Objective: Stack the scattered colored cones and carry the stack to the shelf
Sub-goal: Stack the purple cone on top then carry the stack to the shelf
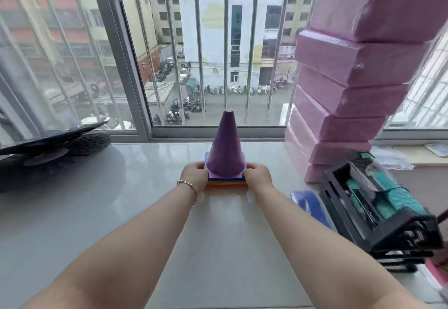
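Near the far edge of the glossy pale grey counter [116, 207], roughly mid-width & just short of the window frame [218, 134], stands the nested stack of coloured plastic cones [226, 153], upright. Top cone is purple w/ a lilac square base; under it only thin base edges of the others show, blue down to orange at the bottom, which sits on the counter surface.

Left hand [194, 175] is pressed to the left side of the stacked bases, right hand [257, 175] to the right side, both arms stretched fwd from the near edge. Fingers [252, 166] of each hand are curled in against the base edges, gripping the stack between them; fingertips mostly hidden behind the bases. A thin metal bangle [189, 186] sits on the left wrist.

At the right edge of the counter a leaning stack of pink wrapped blocks [349, 76] rises well above the cones, near but apart from them. In front of it, toward the near right, a black plastic crate [388, 226] holds teal packets, contents blurred. A flat blue item [309, 205] lies just left of the crate. At the far left corner sit dark round objects [48, 144], overlapping; can't tell what they are. Beyond the window bars [225, 42]: buildings & a street.
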